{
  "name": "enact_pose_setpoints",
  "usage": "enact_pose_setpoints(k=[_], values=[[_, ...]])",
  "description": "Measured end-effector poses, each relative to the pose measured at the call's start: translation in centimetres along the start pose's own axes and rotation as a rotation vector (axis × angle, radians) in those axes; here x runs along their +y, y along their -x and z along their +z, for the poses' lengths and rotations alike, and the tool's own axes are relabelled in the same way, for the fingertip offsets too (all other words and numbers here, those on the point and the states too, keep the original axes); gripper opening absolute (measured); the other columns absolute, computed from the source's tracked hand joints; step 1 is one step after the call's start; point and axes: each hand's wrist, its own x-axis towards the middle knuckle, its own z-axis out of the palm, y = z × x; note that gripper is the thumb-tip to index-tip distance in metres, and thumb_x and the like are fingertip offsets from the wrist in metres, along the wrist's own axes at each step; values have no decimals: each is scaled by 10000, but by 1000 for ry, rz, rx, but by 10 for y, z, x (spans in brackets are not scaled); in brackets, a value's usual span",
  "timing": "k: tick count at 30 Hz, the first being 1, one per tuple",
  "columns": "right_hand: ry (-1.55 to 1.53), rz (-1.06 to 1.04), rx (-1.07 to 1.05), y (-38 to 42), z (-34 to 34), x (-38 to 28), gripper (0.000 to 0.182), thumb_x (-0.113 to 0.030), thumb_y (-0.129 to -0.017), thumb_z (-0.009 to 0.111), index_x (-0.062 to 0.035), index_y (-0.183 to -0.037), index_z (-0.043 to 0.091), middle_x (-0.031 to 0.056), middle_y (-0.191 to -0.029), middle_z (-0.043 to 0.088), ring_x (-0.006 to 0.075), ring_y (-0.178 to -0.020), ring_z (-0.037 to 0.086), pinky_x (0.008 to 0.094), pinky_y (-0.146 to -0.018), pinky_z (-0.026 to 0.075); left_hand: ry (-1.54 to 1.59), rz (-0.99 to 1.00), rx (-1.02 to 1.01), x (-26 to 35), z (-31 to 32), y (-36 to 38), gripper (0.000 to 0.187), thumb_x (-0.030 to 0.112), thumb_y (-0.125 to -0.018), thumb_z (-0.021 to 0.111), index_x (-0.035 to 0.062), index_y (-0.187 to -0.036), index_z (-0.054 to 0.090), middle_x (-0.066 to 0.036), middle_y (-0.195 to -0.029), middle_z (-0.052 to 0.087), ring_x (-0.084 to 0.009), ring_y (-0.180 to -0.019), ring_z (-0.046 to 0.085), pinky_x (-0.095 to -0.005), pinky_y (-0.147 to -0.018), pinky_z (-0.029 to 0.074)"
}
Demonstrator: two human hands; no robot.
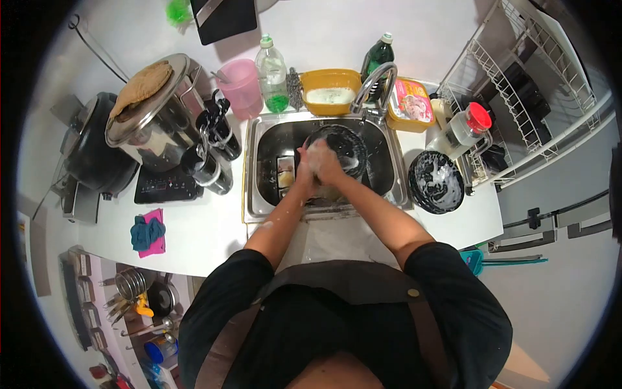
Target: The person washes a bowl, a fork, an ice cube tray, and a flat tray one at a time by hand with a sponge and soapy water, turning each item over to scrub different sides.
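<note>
Fingers [317, 154] of left hand [304, 171] and right hand [329, 168] together in suds at the left edge of a black dish [353, 150], spread and grip impossible to tell. Around hands and dish alike, steel sink [249, 175]; farther out, curved faucet [388, 74] and mustard-coloured tub [315, 80] behind, second foamy dish [435, 183] on the white counter [217, 233] to the right.

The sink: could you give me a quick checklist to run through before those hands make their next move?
1. Black dish inside the sink: ok.
2. Left hand and right hand over the sink: ok.
3. Firm grip on that dish: cannot tell, the hands overlap.
4. Dish on the counter free of suds: not ok, foam covers it.
5. Clear bottle standing upright: ok.
</note>
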Motion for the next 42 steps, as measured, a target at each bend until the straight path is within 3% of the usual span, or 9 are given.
enact_pose_setpoints(k=[5,10,12,16,21,25,30,36,42], values=[[501,-365,188,-12,-15,19,182,-155,-805,478,-46,-943,433,180,-1012,503,380,-935,506,482,-800,396,-436,-112,67,3,11,6,545,572,-873,314,263,-1313,221,-91,-1174,480,-263,-925,569,-385,-496,509],[981,-380,106,-2,-34,47,293,-205,-759,510,-91,-1028,481,133,-948,454,319,-896,452,466,-692,346,-311,61,50,22,6,7,551,515,-883,363,309,-1342,139,-95,-1239,413,-293,-1001,527,-450,-591,519],[719,-367,-382,5,-3,61,379,-214,-785,488,-84,-1137,437,205,-1156,390,350,-1078,413,483,-923,308,-260,68,44,16,-3,-4,568,535,-871,357,324,-1347,128,-77,-1277,371,-307,-1066,483,-514,-619,505],[741,-124,-2,-7,-31,26,394,-164,-771,466,-44,-1143,419,210,-1181,387,349,-1043,432,486,-810,346,-299,-34,-19,9,21,15,558,551,-877,306,336,-1352,109,-89,-1315,346,-329,-1095,464,-530,-604,517],[513,-598,-528,1,-15,49,294,-163,-773,476,-47,-1043,477,207,-1139,412,372,-998,440,489,-813,351,-193,38,94,18,9,5,545,548,-880,318,359,-1346,110,-80,-1303,369,-338,-1067,484,-555,-638,490],[484,-151,66,-4,-37,20,274,-244,-837,432,-73,-1046,481,228,-1142,402,411,-1055,392,511,-841,345,-271,-18,19,-1,21,16,518,527,-889,309,370,-1342,114,-79,-1309,361,-345,-1066,481,-573,-660,480],[246,-464,-569,8,-53,16,440,-276,-808,550,-45,-1172,461,167,-1179,457,333,-1074,422,410,-901,358,-219,79,-18,28,24,22,524,518,-894,311,346,-1354,128,-70,-1343,303,-335,-1127,436,-571,-706,482],[-1211,194,-90,8,-86,-6,519,58,-618,668,-29,-1110,525,36,-993,565,151,-876,534,288,-806,431,-283,119,303,29,21,13,627,631,-846,287,283,-1364,229,-52,-1379,300,-271,-1213,356,-625,-935,239],[-683,294,493,5,-55,54,291,-78,-776,620,1,-1035,516,56,-929,547,157,-869,499,308,-789,401,246,62,59,4,-16,-3,590,526,-891,326,65,-1245,426,-88,-1247,483,-262,-1126,471,-404,-965,358]])
